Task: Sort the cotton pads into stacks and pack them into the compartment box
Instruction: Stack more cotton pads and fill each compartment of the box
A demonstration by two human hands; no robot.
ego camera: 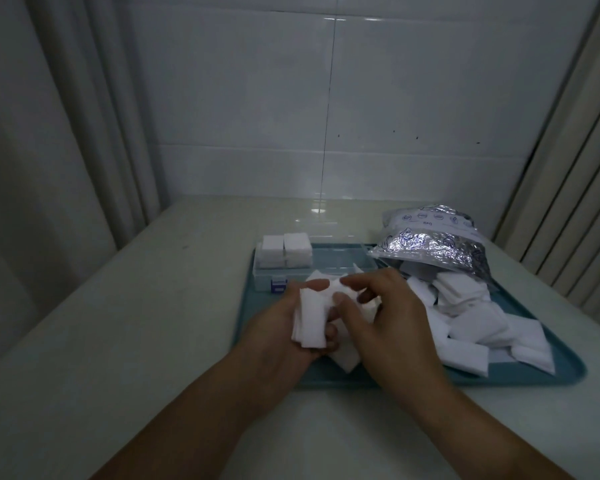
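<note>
White cotton pads [310,318] are sitting gripped in the left hand [284,329]; the right hand [392,320] is pinching them mid-frame, above the teal tray [278,374] near its lower-left rim.

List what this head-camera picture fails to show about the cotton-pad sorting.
- Pad count in the stack: the left hand covers it.
- What the right hand pinches: its own fingers hide it.
- Right compartments of the box: behind the hands and the foil bag.
- Print on the bag: too small, blurred.
</note>
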